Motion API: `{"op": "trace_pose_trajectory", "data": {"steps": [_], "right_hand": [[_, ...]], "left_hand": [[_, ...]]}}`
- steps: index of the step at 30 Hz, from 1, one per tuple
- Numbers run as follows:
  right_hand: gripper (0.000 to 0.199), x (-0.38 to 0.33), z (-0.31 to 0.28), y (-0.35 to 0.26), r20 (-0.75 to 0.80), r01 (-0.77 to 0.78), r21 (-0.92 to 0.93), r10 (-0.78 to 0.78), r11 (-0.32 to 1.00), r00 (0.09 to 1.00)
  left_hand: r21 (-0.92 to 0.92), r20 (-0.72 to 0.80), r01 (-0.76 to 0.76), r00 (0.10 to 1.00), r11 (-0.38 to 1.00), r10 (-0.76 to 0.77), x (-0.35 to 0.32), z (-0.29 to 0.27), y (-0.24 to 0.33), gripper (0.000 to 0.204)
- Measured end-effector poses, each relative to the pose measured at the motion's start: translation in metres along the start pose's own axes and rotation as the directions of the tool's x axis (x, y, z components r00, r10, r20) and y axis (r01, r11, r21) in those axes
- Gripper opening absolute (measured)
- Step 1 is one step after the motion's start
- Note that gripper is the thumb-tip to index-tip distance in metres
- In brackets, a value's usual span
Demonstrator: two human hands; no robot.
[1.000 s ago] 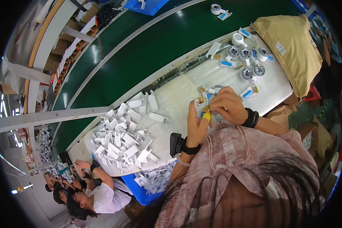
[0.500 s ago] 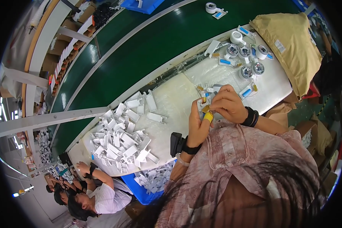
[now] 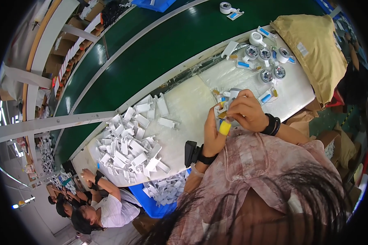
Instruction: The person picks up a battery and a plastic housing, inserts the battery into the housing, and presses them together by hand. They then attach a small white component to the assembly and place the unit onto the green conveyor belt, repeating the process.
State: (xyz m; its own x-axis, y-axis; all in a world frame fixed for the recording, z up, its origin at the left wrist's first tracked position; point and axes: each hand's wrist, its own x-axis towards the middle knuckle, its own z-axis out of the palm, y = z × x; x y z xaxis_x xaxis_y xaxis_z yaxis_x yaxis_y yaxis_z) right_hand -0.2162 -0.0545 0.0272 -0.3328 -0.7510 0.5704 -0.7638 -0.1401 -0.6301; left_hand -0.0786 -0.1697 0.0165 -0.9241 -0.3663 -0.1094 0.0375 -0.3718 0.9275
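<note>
Both my hands work together over the near edge of the bench. My left hand (image 3: 214, 134) is closed around a small white plastic part (image 3: 218, 109) with amber bits on it. Something bright yellow (image 3: 225, 128) covers or sits at the left thumb; which of these I cannot tell. From the right, my right hand (image 3: 246, 112) has its fingers pinched at the same part, and its fingertips hide much of it. Just beyond the fingers, a grey-white piece (image 3: 235, 92) with a wider body shows, partly hidden.
Left of my hands lies a heap of white plastic housings (image 3: 129, 143). A blue bin (image 3: 151, 209) holds more white pieces. Several round white units (image 3: 266, 76) with wired parts lie at right, beside a brown paper bag (image 3: 310, 57). Beyond runs a green conveyor (image 3: 151, 73). A co-worker (image 3: 114, 208) sits left.
My hands stay at the same spot. The left thumb has turned slightly, so the yellow piece shows broader and lower; the right fingers have shifted a little on the part.
</note>
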Motion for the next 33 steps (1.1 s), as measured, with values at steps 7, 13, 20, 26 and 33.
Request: {"op": "trace_pose_trajectory", "data": {"steps": [7, 13, 20, 26, 33], "right_hand": [[0.027, 0.002, -0.002, -0.001, 0.025, 0.023, -0.008, -0.023, 1.000, 0.999], [0.026, 0.000, -0.002, 0.000, 0.030, 0.028, -0.001, -0.028, 1.000, 0.999], [0.027, -0.002, -0.002, -0.001, 0.038, 0.018, 0.019, -0.019, 1.000, 0.999], [0.023, 0.006, -0.010, 0.003, 0.123, 0.002, 0.028, -0.006, 1.000, 0.992], [0.028, 0.009, -0.005, -0.003, 0.041, 0.132, -0.136, -0.128, 0.982, 0.991]], "left_hand": [[0.140, -0.023, -0.024, 0.999, 0.990, 0.028, -0.003, 0.000, -0.005, 0.040], [0.165, -0.035, -0.058, 0.997, 0.985, 0.065, -0.003, 0.001, -0.009, 0.040], [0.207, -0.037, -0.057, 0.997, 0.977, 0.066, -0.004, -0.002, -0.011, 0.041], [0.167, -0.026, -0.008, 1.000, 0.986, 0.013, -0.001, 0.001, -0.003, 0.043], [0.218, -0.018, -0.046, 0.999, 0.975, 0.051, 0.000, 0.001, 0.001, 0.043]]}}
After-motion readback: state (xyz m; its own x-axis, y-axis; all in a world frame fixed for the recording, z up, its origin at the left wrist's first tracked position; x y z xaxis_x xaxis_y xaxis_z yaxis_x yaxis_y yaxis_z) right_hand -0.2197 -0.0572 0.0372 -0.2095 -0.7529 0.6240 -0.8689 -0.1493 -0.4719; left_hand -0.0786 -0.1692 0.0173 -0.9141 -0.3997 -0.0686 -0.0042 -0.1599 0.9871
